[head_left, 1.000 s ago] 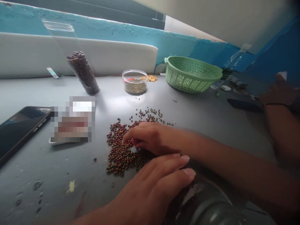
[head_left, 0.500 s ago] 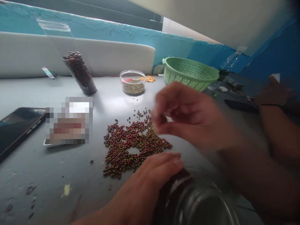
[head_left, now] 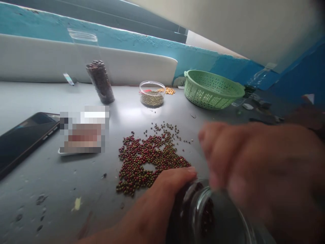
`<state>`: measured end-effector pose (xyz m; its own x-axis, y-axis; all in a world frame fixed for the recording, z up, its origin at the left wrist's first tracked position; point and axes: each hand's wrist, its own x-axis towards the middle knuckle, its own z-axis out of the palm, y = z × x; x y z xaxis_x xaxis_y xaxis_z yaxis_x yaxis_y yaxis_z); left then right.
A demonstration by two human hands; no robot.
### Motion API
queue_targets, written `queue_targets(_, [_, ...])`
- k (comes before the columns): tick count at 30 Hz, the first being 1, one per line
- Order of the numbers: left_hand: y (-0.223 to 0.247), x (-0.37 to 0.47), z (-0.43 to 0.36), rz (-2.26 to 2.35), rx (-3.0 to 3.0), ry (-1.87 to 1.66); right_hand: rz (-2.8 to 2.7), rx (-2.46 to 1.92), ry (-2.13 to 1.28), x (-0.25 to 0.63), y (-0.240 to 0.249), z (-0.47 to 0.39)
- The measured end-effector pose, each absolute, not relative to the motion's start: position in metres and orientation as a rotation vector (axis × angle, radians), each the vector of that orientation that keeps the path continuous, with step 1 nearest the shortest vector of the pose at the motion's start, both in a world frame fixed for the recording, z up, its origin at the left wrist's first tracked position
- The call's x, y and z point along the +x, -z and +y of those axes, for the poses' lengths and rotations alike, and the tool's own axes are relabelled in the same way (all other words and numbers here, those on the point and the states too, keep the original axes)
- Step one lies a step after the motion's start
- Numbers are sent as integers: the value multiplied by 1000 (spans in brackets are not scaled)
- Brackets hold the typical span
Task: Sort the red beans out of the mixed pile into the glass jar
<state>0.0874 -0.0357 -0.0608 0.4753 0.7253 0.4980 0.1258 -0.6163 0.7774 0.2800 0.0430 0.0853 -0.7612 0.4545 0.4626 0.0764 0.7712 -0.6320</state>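
Observation:
My left hand (head_left: 166, 193) is wrapped round the side of a clear jar (head_left: 195, 206) at the bottom of the view. Dark red beans show inside, through its open mouth. Above the rim is my right hand (head_left: 243, 156), blurred, its fingers curled together and pointing down; whatever they may hold is hidden. A loose spread of mixed red and green beans (head_left: 149, 156) lies on the grey table just beyond my left hand.
Behind stand a tall clear jar of dark beans (head_left: 100, 81), a round tub of green beans (head_left: 152, 98), some yellow kernels (head_left: 170, 90) and a green basket (head_left: 213, 91). A phone (head_left: 27, 135) and a blurred-out item (head_left: 83, 132) lie left. Another person's hand (head_left: 304, 115) is at right.
My right hand has moved from over the spread beans, back and right to above the jar's mouth. My left hand keeps its hold on the jar. The whole view has shifted slightly.

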Motion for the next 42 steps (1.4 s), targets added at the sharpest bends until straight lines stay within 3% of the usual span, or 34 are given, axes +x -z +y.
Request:
queue_targets(9, [53, 92, -39, 593, 2039, -1193, -2674, -598, -864, 249, -15, 102])
queue_targets(18, [53, 93, -36, 584, 2072, -1210, -2734, -615, -872, 241, -10, 98])
queue_targets(29, [55, 96, -37, 577, 2095, -1302, -2381, -856, -918, 239, -16, 82])
queue_targets(42, [48, 98, -39, 550, 2127, -1287, -2668, -544, -756, 214, 4, 85])
